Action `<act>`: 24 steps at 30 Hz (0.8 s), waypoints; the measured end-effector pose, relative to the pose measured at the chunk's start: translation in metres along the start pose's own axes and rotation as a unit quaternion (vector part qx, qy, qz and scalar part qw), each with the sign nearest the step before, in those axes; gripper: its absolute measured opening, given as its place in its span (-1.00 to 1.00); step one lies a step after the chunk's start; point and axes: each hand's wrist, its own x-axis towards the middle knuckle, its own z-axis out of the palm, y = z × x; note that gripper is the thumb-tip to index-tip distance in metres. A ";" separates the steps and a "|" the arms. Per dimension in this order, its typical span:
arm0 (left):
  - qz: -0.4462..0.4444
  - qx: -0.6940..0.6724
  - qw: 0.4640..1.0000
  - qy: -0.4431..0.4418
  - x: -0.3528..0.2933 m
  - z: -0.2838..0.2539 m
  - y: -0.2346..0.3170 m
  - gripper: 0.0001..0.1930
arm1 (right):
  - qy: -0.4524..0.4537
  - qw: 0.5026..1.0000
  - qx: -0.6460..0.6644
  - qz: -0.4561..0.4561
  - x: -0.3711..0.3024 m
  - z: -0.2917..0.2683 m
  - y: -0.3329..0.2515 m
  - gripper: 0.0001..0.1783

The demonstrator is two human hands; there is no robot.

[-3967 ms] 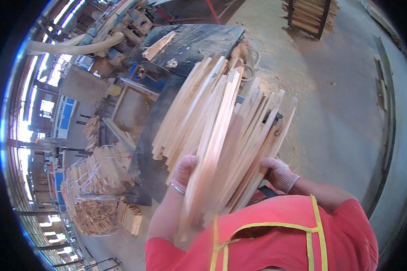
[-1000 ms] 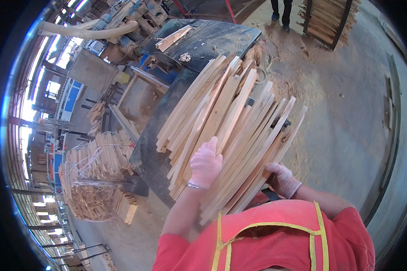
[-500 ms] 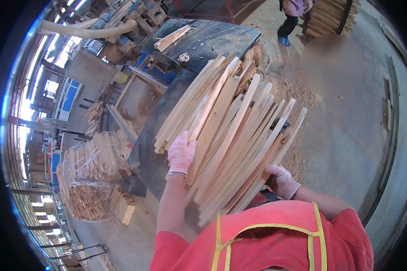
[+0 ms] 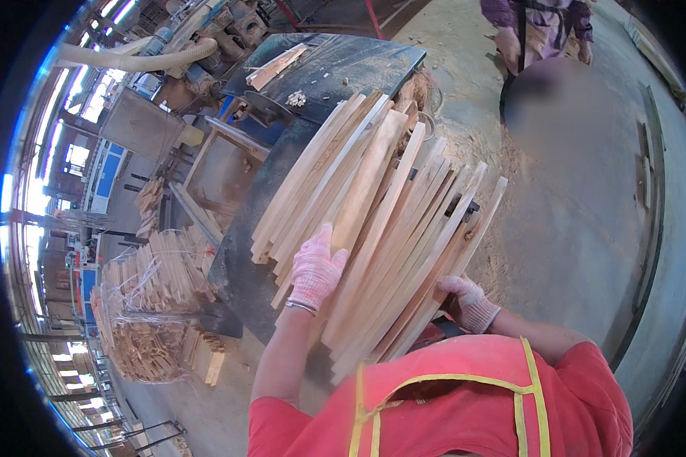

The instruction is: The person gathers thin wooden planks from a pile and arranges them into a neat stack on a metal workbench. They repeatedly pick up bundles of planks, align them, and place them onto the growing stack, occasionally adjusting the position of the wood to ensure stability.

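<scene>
A bundle of long, pale wooden strips [image 4: 404, 236] lies side by side, slanting from the dark tabletop [image 4: 240, 221] toward my body. My left hand [image 4: 318, 268], in a pink and white knit glove, is closed on a wide strip [image 4: 367, 174] near the bundle's left side, thumb and forefinger along the wood. Its other fingers are partly hidden. At the near right edge my right hand [image 4: 469, 303], gloved alike, grips the outermost strips, its thumb on top and its fingertips out of sight. More strips [image 4: 301, 183] rest to the left on the table.
A saw blade [image 4: 268, 107] stands up at the machine table [image 4: 358, 65], with offcuts beyond. Wrapped strip bundles [image 4: 149, 305] stand on the floor at left. A person in a purple patterned top [image 4: 549, 30] is at far right. Sawdust [image 4: 484, 164] covers the floor beside the table.
My left hand has shifted right across the strips, while my right hand keeps its hold at the edge. The other person has come closer. The whole view has moved slightly.
</scene>
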 end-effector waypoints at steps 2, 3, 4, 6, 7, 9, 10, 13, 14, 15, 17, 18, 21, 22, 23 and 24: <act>-0.024 -0.039 0.999 0.004 -0.001 -0.009 0.012 -0.22 | -0.004 1.000 -0.004 0.006 0.005 -0.006 0.003 -0.65; -0.018 -0.054 0.998 0.012 -0.002 -0.006 0.013 -0.21 | -0.006 1.000 -0.006 0.009 0.007 -0.010 0.005 -0.66; -0.013 -0.071 0.997 0.018 -0.002 -0.001 0.014 -0.20 | -0.004 1.000 -0.015 0.015 0.003 -0.005 0.001 -0.67; -0.003 -0.088 0.996 0.031 -0.008 0.002 0.012 -0.19 | -0.002 0.999 -0.033 0.027 -0.007 0.006 -0.004 -0.69; 0.007 -0.088 0.995 0.035 -0.010 0.003 0.012 -0.18 | -0.002 0.999 -0.028 0.016 -0.007 0.005 -0.003 -0.70; 0.045 -0.087 0.994 0.047 -0.018 0.006 0.016 -0.16 | -0.003 1.000 -0.019 -0.007 -0.005 0.003 0.000 -0.72; 0.072 -0.085 0.992 0.054 -0.027 0.008 0.020 -0.14 | 0.006 1.000 -0.018 -0.006 -0.006 0.003 0.001 -0.74; 0.106 0.005 0.991 0.077 -0.043 0.009 0.044 -0.12 | 0.016 1.000 -0.015 -0.009 -0.001 0.003 0.000 -0.77; 0.108 0.049 0.989 0.085 -0.046 0.008 0.049 -0.11 | 0.012 1.000 -0.012 -0.010 0.000 0.002 0.002 -0.77; 0.090 0.048 0.992 0.076 -0.045 0.010 0.047 -0.12 | 0.009 1.000 -0.010 -0.012 0.000 0.001 0.003 -0.77; 0.053 0.041 0.996 0.064 -0.038 0.015 0.040 -0.12 | 0.016 1.000 -0.023 0.005 -0.002 0.003 -0.001 -0.73; 0.051 0.009 0.997 0.052 -0.035 0.013 0.035 -0.09 | 0.021 0.999 -0.030 0.013 -0.003 0.003 -0.001 -0.71; 0.065 -0.046 0.994 0.077 -0.016 -0.009 0.007 -0.01 | -0.017 0.999 -0.005 -0.028 0.007 -0.007 0.007 -0.53; 0.089 -0.036 0.989 0.113 -0.005 -0.016 -0.008 -0.01 | -0.012 1.000 -0.011 -0.017 0.006 -0.006 0.005 -0.49; 0.111 -0.025 0.982 0.151 0.005 -0.027 -0.022 0.00 | -0.010 1.000 -0.017 -0.007 0.001 -0.001 0.000 -0.45; 0.075 -0.001 0.984 0.162 0.020 -0.041 -0.033 0.00 | -0.003 1.000 -0.022 0.004 -0.003 0.001 -0.003 -0.40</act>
